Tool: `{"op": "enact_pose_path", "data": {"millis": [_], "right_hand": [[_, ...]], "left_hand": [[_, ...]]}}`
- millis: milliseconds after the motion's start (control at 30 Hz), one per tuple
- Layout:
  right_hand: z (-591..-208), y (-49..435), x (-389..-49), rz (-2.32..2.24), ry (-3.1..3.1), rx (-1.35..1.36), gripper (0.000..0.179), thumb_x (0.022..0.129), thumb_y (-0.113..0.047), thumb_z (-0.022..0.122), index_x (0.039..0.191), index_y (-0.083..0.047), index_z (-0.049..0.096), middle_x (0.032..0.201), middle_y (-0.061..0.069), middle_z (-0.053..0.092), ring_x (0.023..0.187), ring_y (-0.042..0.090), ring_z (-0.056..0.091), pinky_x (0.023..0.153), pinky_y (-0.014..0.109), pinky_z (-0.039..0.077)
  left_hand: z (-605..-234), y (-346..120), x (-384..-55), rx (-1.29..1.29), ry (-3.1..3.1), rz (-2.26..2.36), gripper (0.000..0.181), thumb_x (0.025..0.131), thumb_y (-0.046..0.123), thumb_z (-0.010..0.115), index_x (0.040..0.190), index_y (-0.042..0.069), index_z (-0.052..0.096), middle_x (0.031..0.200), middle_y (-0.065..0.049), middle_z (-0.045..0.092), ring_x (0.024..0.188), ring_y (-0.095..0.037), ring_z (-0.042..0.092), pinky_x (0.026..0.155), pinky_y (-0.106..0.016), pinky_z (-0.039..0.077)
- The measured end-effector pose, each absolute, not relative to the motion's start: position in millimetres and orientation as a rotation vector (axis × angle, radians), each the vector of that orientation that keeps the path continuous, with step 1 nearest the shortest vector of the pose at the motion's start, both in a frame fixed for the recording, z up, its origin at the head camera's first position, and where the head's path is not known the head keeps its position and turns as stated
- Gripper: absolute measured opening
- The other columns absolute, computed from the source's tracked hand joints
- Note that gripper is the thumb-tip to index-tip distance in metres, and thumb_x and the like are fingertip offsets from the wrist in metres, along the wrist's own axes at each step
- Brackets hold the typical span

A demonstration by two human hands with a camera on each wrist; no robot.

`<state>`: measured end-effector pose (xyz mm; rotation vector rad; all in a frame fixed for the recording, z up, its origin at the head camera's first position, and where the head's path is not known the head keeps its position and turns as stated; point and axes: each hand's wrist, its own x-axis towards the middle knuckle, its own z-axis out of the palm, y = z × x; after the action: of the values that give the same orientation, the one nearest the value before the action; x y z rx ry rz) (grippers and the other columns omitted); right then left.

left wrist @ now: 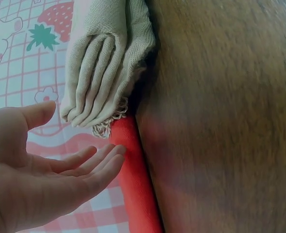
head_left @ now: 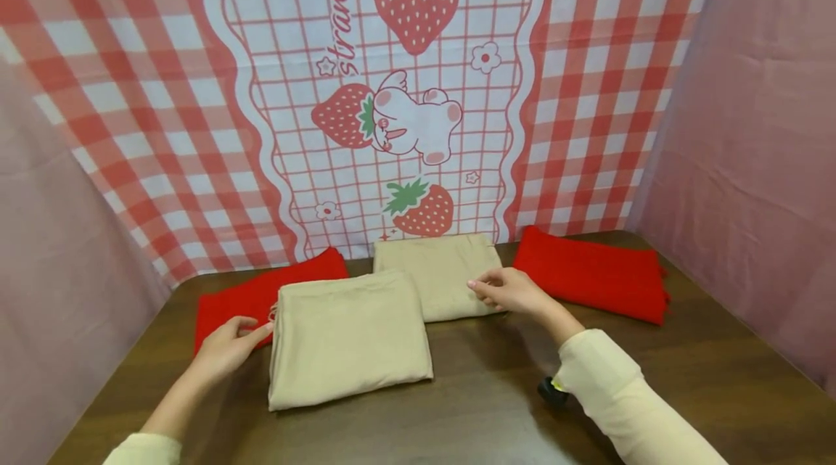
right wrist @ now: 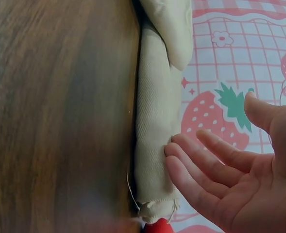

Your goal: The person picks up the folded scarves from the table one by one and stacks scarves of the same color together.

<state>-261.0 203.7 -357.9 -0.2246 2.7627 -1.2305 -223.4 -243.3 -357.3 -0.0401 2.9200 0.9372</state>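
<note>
A folded beige cloth (head_left: 349, 342) lies at the centre-left of the table, overlapping a second folded beige cloth (head_left: 444, 276) behind it. My left hand (head_left: 228, 344) is beside the left edge of the front cloth, over a folded red cloth (head_left: 238, 298). In the left wrist view its fingers (left wrist: 101, 170) are spread from the thumb, near the layered beige folds (left wrist: 96, 73), holding nothing. My right hand (head_left: 512, 291) hovers by the right end of the rear beige cloth; in the right wrist view its fingers (right wrist: 201, 165) are relaxed beside that cloth (right wrist: 155, 121), with nothing in them.
Another folded red cloth (head_left: 591, 273) lies at the back right of the wooden table (head_left: 470, 407). A small black object (head_left: 553, 392) shows by the right sleeve. A strawberry-print curtain (head_left: 405, 109) hangs behind, with pink cloth (head_left: 751, 160) at the sides.
</note>
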Motion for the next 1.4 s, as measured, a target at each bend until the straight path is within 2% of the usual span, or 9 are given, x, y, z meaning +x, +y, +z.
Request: {"op": "enact_pose_path", "data": {"millis": [167,367,433,533,667,833,1167,1400], "right_hand": [[-360,202,-260,-1.214,2.763,-0.189,0.045,0.093,-0.041,0.059,0.116,-0.003,0.066,0.100,0.011,0.071,0.086,0.016,0.066,0.071,0.030,0.057],[-360,196,-260,-1.241,2.736,-0.193,0.043,0.093,-0.041,0.059,0.113,-0.003,0.066,0.100,0.012,0.071,0.087,0.017,0.066,0.073,0.032,0.058],[-360,194,-260,-1.233,2.742,-0.204,0.043,0.093,-0.041,0.059,0.112,-0.003,0.066,0.099,0.012,0.071,0.085,0.018,0.066,0.072,0.032,0.058],[-360,190,-259,-1.248,2.722,-0.190,0.041,0.093,-0.039,0.060,0.112,-0.003,0.066,0.099,0.012,0.071,0.084,0.018,0.067,0.072,0.031,0.058],[-360,187,-257,-1.323,2.599,-0.225,0.045,0.095,-0.037,0.058,0.118,0.002,0.062,0.106,0.018,0.070,0.093,0.022,0.068,0.077,0.033,0.059],[-359,183,-257,-1.359,2.515,-0.259,0.049,0.097,-0.036,0.055,0.123,0.006,0.058,0.113,0.023,0.068,0.102,0.028,0.068,0.082,0.036,0.058],[-359,168,-258,-1.400,2.482,-0.280,0.047,0.097,-0.034,0.055,0.121,0.006,0.059,0.110,0.022,0.069,0.100,0.027,0.069,0.080,0.034,0.059],[-358,162,-259,-1.406,2.481,-0.281,0.047,0.097,-0.034,0.055,0.121,0.006,0.059,0.111,0.022,0.069,0.099,0.027,0.069,0.080,0.034,0.059]], "left_hand": [[-359,-242,-225,0.006,2.908,0.950,0.067,0.094,0.047,0.050,0.129,-0.011,0.047,0.127,-0.034,0.055,0.116,-0.045,0.053,0.095,-0.053,0.047],[-365,-241,-225,-0.001,2.918,0.979,0.067,0.094,0.048,0.051,0.126,-0.010,0.050,0.123,-0.032,0.058,0.112,-0.043,0.056,0.092,-0.050,0.049],[-364,-239,-223,0.003,2.894,1.000,0.066,0.095,0.046,0.050,0.128,-0.011,0.048,0.124,-0.033,0.057,0.113,-0.043,0.056,0.093,-0.051,0.048],[-364,-238,-222,-0.010,2.857,1.051,0.063,0.096,0.042,0.050,0.129,-0.012,0.046,0.121,-0.032,0.060,0.108,-0.039,0.061,0.089,-0.047,0.052],[-365,-236,-221,-0.026,2.795,1.154,0.061,0.098,0.037,0.051,0.130,-0.015,0.042,0.120,-0.034,0.059,0.103,-0.036,0.064,0.083,-0.041,0.057],[-363,-235,-220,-0.014,2.752,1.215,0.062,0.098,0.036,0.051,0.132,-0.015,0.039,0.126,-0.037,0.054,0.108,-0.039,0.062,0.086,-0.042,0.056],[-364,-234,-221,-0.043,2.605,1.347,0.067,0.100,0.035,0.047,0.134,-0.021,0.031,0.134,-0.040,0.043,0.117,-0.045,0.056,0.093,-0.045,0.053],[-363,-235,-223,-0.045,2.566,1.359,0.066,0.101,0.037,0.044,0.131,-0.020,0.033,0.133,-0.040,0.043,0.119,-0.047,0.054,0.096,-0.047,0.052]]}}
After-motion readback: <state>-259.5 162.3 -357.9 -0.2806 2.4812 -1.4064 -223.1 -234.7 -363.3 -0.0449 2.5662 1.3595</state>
